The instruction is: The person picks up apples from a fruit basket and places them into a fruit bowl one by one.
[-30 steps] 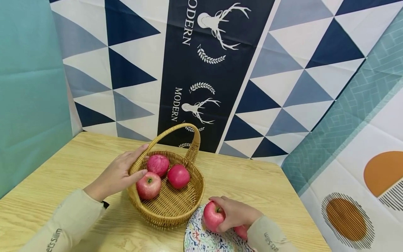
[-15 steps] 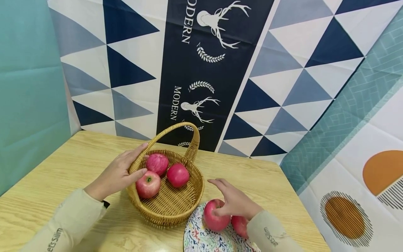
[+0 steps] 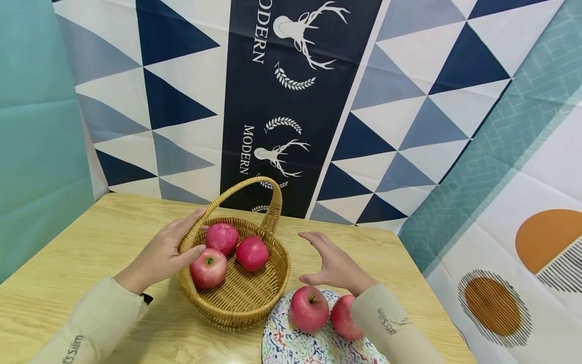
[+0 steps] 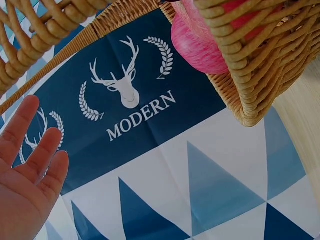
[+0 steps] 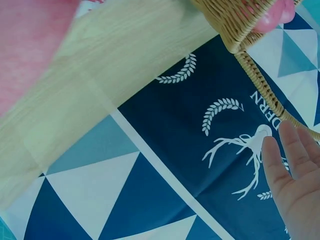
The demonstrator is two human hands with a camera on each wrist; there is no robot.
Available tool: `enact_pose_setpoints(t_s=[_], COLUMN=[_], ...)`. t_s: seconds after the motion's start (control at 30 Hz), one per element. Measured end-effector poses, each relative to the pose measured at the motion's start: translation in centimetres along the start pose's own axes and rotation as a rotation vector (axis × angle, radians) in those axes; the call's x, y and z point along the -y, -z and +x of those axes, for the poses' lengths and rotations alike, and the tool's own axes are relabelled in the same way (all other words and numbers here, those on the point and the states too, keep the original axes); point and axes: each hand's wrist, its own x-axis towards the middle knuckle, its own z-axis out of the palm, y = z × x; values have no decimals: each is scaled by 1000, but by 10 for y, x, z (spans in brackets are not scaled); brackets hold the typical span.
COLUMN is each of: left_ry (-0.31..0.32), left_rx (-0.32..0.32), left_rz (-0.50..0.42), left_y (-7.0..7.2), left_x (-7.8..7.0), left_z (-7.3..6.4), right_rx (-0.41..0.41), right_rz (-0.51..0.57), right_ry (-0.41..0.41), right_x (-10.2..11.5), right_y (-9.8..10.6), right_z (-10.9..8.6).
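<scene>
A wicker basket [image 3: 254, 298] with a tall arched handle stands on the table, three red apples [image 3: 208, 268] inside its left and back part. At the basket's left side, my left hand [image 3: 165, 248] rests against the handle base, thumb over the rim. Its fingers look extended in the left wrist view. Over a patterned round plate [image 3: 291, 349], my right hand [image 3: 336, 268] hovers with fingers spread and nothing held. Two apples lie on the plate: one apple [image 3: 309, 309] just below the thumb, another apple [image 3: 345, 318] partly hidden by the right sleeve.
The light wooden table [image 3: 113, 227] runs back to a wall cloth [image 3: 273, 91] with triangles and deer heads. A teal cloth [image 3: 41, 126] borders the left side. The plate sits close to the basket's front right.
My right hand has let go of the apple on the plate and risen up and away from it, opening its fingers. My left hand stays at the basket handle.
</scene>
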Motion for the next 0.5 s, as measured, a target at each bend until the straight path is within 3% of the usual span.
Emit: enact_pose_setpoints(t_s=[0.17, 0.5], left_ry=[-6, -22], left_rx=[0, -3], left_rz=[9, 19], left_y=[1, 2], left_x=[0, 2], left_z=[0, 0], right_rx=[28, 192], right_rz=[-22, -18], right_ry=[11, -12], right_x=[6, 16], right_y=[4, 14], right_z=[9, 25])
